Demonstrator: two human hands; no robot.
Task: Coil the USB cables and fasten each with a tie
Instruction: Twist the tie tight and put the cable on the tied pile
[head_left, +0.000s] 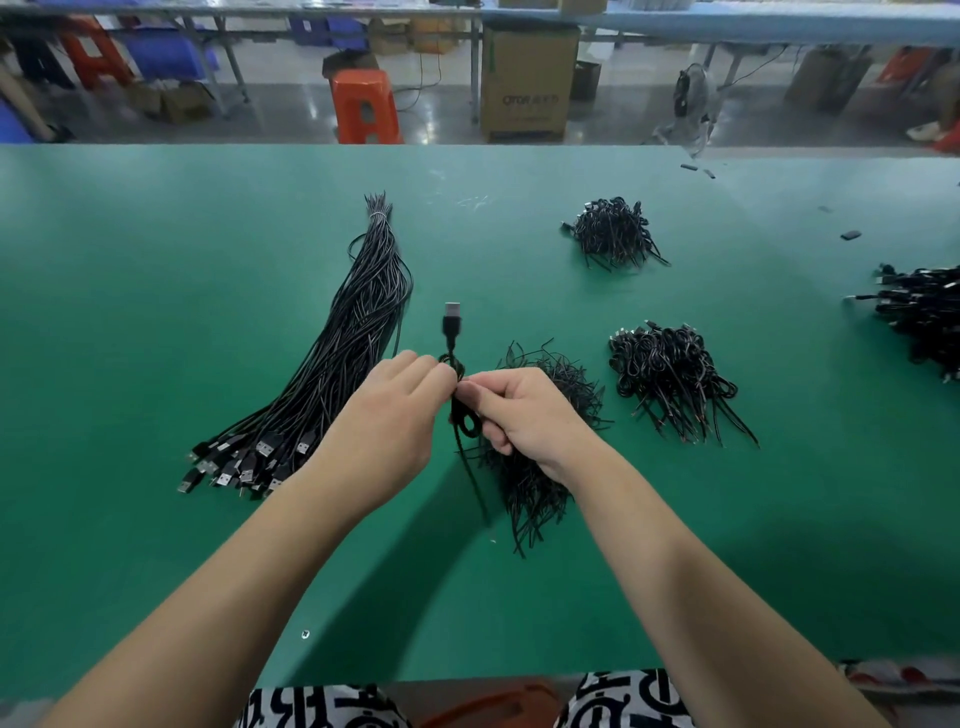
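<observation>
My right hand (519, 410) grips a coiled black USB cable (464, 415) above the green table (156, 312). Its USB plug (452, 318) sticks up past my fingers and a loose end trails down toward me. My left hand (395, 415) pinches the top of the coil, where a thin black tie seems to sit, too small to make out. A long bundle of straight USB cables (353, 332) lies to the left, plugs toward me. A heap of black ties (540, 457) lies under my right hand.
Piles of coiled cables sit right of my hands (670, 374), at the back (615, 231) and at the right edge (924, 312). Small black bits (850, 235) lie at the far right. Beyond the table stand an orange stool (366, 106) and a cardboard box (527, 83).
</observation>
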